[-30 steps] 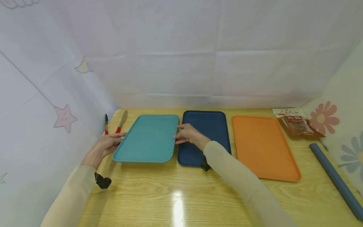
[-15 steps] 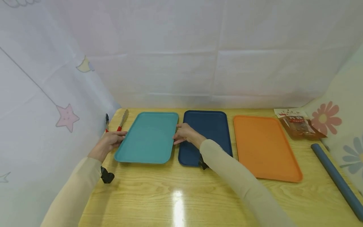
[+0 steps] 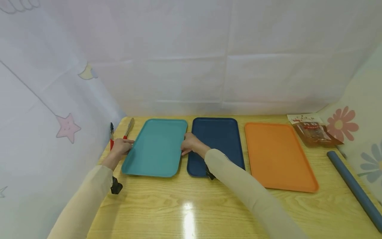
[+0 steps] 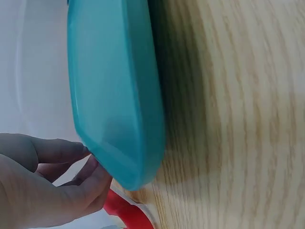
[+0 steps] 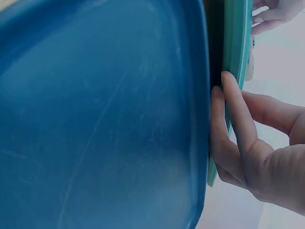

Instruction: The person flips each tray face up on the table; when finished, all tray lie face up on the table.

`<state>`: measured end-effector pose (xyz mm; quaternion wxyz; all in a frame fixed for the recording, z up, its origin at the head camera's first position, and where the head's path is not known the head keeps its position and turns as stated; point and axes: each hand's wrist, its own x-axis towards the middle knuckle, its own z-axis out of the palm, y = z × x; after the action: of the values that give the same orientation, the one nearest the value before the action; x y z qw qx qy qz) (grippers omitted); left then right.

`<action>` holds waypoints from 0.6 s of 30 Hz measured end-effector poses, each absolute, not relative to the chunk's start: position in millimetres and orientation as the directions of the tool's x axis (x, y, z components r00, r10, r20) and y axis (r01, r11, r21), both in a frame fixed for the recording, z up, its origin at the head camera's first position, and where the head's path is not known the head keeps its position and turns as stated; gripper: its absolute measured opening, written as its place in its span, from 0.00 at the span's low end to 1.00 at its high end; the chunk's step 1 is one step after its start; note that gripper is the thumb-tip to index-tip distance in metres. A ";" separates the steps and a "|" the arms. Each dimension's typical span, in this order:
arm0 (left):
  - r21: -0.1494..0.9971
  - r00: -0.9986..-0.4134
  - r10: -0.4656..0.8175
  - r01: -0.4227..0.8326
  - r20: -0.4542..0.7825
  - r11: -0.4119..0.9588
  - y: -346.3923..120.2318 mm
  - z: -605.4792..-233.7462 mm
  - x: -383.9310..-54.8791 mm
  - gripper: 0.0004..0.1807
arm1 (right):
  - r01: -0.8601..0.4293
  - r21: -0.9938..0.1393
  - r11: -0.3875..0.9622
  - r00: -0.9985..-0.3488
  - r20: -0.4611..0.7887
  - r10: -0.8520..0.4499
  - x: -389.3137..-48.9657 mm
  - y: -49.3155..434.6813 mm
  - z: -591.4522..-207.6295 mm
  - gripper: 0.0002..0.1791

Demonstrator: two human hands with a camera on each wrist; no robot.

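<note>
Between both hands is a teal tray (image 3: 156, 147), gripped at its two long sides. My left hand (image 3: 120, 147) pinches the left rim; in the left wrist view the thumb and fingers (image 4: 95, 181) close on the tray's edge, and a shadow lies on the wood under the tray. On the other side my right hand (image 3: 192, 144) holds the right rim, its fingers (image 5: 238, 109) under the teal edge and the thumb above it. That hand reaches across a navy blue tray (image 3: 218, 136), which lies flat just right of the teal one.
An orange tray (image 3: 279, 156) lies right of the navy one. Red-handled tongs (image 3: 128, 128) lie behind my left hand at the table's left edge. At the right are a brown food packet (image 3: 314, 131) and a dark grey-blue roll (image 3: 353, 189). Fabric walls (image 3: 179, 83) enclose the table.
The teal tray has come down closer to the table, its near edge lower in view. Both hands have moved with it, still holding its sides; the left forearm has shifted right.
</note>
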<state>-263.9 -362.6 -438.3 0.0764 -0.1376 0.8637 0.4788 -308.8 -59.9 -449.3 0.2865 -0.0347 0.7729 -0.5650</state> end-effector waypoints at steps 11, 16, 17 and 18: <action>0.612 -0.982 -0.126 -0.185 -0.138 0.769 -353.2 -442.8 -261.5 0.23 | 0.042 -0.673 0.738 -0.870 -0.388 -0.304 -314.5 -75.8 -453.6 0.04; 0.571 -0.982 -0.112 -0.180 -0.152 0.801 -350.1 -446.7 -262.1 0.24 | 0.032 -0.686 0.727 -0.873 -0.373 -0.313 -315.2 -75.7 -456.2 0.04; 0.563 -0.980 -0.116 -0.187 -0.160 0.805 -349.6 -447.4 -262.4 0.24 | 0.032 -0.689 0.724 -0.873 -0.372 -0.315 -314.9 -75.6 -456.8 0.05; 0.557 -0.979 -0.118 -0.193 -0.167 0.808 -349.2 -448.1 -262.9 0.25 | 0.029 -0.687 0.726 -0.874 -0.370 -0.315 -314.5 -75.4 -457.1 0.07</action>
<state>-262.9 -349.2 -448.1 0.0620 -0.0820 0.9488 0.2987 -314.5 -75.4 -457.1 0.2379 -0.0796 0.8981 -0.3611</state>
